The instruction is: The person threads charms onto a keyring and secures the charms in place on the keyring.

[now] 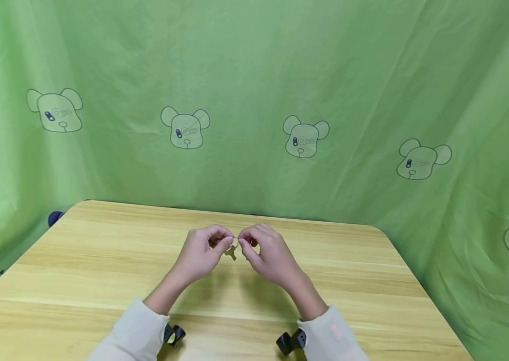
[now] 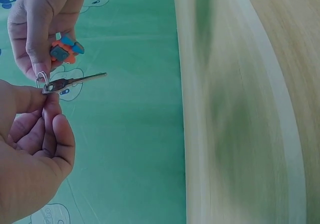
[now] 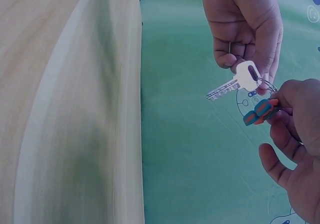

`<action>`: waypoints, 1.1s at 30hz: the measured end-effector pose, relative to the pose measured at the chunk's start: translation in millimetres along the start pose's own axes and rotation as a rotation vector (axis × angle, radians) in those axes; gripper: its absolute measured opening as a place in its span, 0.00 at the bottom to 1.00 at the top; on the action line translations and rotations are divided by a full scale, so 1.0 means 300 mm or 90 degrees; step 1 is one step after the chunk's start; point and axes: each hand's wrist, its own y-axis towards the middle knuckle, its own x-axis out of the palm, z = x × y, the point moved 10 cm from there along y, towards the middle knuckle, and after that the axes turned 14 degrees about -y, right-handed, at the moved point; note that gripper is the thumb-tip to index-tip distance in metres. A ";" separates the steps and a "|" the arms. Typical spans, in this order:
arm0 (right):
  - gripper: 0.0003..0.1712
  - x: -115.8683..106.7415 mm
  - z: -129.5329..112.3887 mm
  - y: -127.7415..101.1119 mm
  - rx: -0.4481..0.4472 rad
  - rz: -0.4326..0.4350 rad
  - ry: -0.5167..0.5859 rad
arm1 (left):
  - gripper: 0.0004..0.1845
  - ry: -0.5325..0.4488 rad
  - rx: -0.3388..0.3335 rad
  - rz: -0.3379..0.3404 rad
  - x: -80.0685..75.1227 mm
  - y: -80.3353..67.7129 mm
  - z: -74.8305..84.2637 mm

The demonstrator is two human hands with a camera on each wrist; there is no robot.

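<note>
Light wooden table [image 1: 101,281], green cloth backdrop [image 1: 254,65] printed with bear heads [image 1: 185,128], dark blue object [image 1: 54,217] at the table's far-left corner

The hands [image 1: 197,253] [image 1: 269,255] meet above the middle of the table [image 1: 78,281], fingertips almost touching, with only the key [image 1: 231,252] and ring in the narrow gap between them. Bare wood lies open on every side of them, left, right and toward the near edge. The green cloth [image 1: 254,75] walls off the back and both sides of the table.
</note>
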 end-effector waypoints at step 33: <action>0.04 0.098 0.011 -0.017 0.000 -0.239 -0.059 | 0.03 0.059 -0.112 -0.096 0.003 0.000 -0.085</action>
